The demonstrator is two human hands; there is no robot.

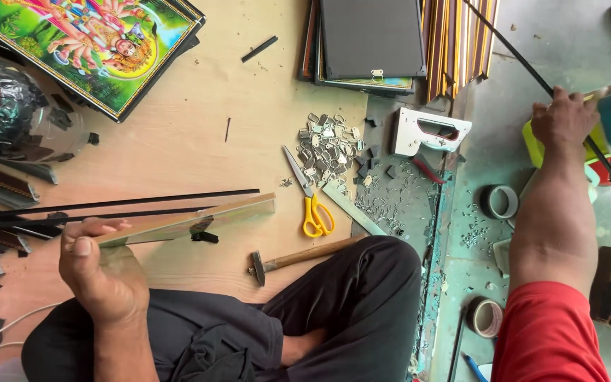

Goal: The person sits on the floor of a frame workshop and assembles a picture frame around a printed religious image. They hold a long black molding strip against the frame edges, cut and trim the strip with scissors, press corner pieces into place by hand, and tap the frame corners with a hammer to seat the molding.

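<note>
My left hand [100, 272] grip pinches the long thin glass-and-board panel [185, 223] edge-up over the plywood floor [199, 120]. Right hand [563, 120] clamps the slim black moulding strip [525, 67]. Framing unfinished; wooden-handled hammer [298, 258] lies unused.

The worktop [199, 141] is matt, pale plywood. The scissors [310, 201] have bright steel blades and glossy yellow plastic handles. The hammer [298, 258] pairs a dull metal head with a smooth wooden handle. The staple gun [429, 131] looks like painted metal, and the hangers [327, 145] heaped beside it are shiny metal.
</note>
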